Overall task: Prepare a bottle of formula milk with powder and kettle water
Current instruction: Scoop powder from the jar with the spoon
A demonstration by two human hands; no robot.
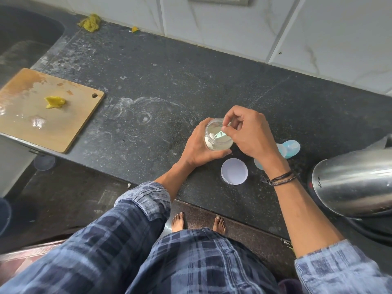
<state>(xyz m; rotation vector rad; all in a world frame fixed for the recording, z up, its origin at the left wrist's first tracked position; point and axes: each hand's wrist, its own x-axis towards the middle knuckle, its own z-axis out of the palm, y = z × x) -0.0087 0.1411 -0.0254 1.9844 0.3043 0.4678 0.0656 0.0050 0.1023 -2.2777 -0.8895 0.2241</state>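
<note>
My left hand (198, 148) grips a clear plastic jar (214, 143) of white powder, tilted toward me above the dark counter. My right hand (250, 134) pinches a pale green scoop (220, 135) whose bowl dips into the powder inside the jar. The jar's white lid (234, 171) lies flat on the counter just below my hands. A light blue bottle cap (291, 149) and other bottle parts (258, 163) sit behind my right wrist, mostly hidden. A steel kettle (352, 183) stands at the right edge.
A wooden cutting board (31, 115) with a yellow scrap (55, 102) overhangs the counter edge at left. The dark sink (25, 37) is at far left, with a yellow cloth (90, 22) by the tiled wall. The counter's front edge runs just before my body.
</note>
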